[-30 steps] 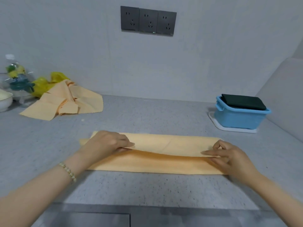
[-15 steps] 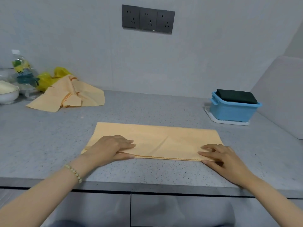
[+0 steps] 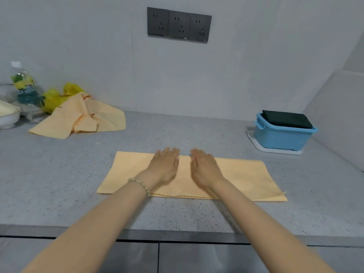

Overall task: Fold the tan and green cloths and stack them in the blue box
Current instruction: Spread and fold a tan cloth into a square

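Both hands — left hand (image 3: 165,166) and right hand (image 3: 204,168) — are laid flat, fingers straight, side by side on the tan cloth (image 3: 246,178), folded into a long strip — edges slightly uneven.

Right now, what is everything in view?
counter: one, speckled grey, across the frame
folded tan cloth: one, tan, flat on the counter, front centre
tan cloth heap: one, tan, crumpled, back left
blue box: one, light blue, back right
green cloth: one, dark green, folded, topping the blue box
white tray: one, white, under the blue box
yellow bag: one, yellow, behind the heap
bottle: one, clear, far left
bowl: one, white, left edge
sockets: three, dark grey, wall
bracelet: one, pale beads, left wrist
left hand: one, fingers straight, on the folded tan cloth
right hand: one, fingers straight, beside it on the cloth
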Motion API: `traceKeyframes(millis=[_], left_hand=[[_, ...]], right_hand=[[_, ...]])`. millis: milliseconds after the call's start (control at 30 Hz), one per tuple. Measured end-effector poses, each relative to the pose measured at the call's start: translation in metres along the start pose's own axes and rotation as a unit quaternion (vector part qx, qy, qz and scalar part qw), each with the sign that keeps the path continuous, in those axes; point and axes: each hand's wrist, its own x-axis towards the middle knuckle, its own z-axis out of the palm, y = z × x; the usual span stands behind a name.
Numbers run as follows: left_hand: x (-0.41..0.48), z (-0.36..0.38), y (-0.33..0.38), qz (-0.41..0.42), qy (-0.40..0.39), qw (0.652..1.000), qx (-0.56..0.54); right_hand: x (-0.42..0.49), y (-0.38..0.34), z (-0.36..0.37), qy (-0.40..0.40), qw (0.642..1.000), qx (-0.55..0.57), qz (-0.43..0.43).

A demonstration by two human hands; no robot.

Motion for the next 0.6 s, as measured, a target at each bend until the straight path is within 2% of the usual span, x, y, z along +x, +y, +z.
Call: traceKeyframes(millis=[200,433,600], left_hand=[[0.002,0.028,-0.011,-0.017,-0.02,1.0,0.009],[0.0,0.026,-0.04,-0.027,-0.005,1.0,0.012],[-0.007,0.02,-0.069,-0.066,-0.009,0.998,0.015]], right_hand=[[0.007,0.004,0.033,-0.075,0.996,-0.039,0.002],[-0.004,0.066,0.011,-0.071,0.99,-0.089,0.081],[-0.018,0.117,-0.01,-0.06,0.983,-0.104,0.141]])
